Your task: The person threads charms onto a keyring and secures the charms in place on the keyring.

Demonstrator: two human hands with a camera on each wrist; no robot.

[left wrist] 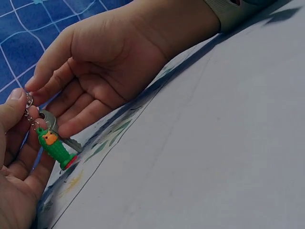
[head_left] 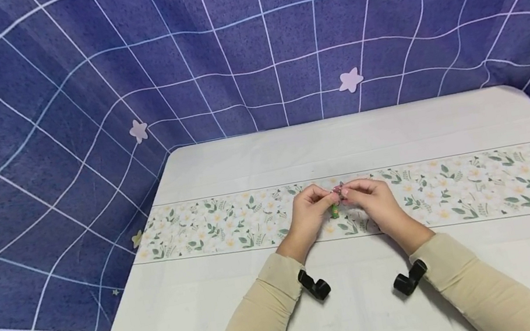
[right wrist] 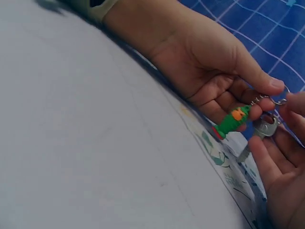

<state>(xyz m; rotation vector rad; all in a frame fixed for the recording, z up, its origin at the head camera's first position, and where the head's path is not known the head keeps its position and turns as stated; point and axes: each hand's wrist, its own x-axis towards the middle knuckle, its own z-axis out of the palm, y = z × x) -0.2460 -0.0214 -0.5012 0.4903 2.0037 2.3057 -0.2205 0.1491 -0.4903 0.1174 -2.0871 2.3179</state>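
Over the floral band, the fingertips of my left hand [head_left: 308, 214] and right hand [head_left: 374, 199] meet at a small key ring [right wrist: 278, 100]. Both hands pinch it between thumb and fingers. From its short chain hangs a green figure charm [left wrist: 56, 149] with an orange face and a red base, seen below the fingertips as a green charm [head_left: 334, 211] in the head view. Beside the charm dangles a silver key [right wrist: 265, 127], its blade pointing down. Something small and reddish [head_left: 338, 190] shows between the fingertips in the head view.
A white table [head_left: 223, 167] with a floral-printed band [head_left: 486, 182] across it lies under the hands. Blue curtain [head_left: 244, 45] with a white grid and stars hangs behind and at the left. Black wrist cameras [head_left: 314, 285] sit on both beige sleeves.
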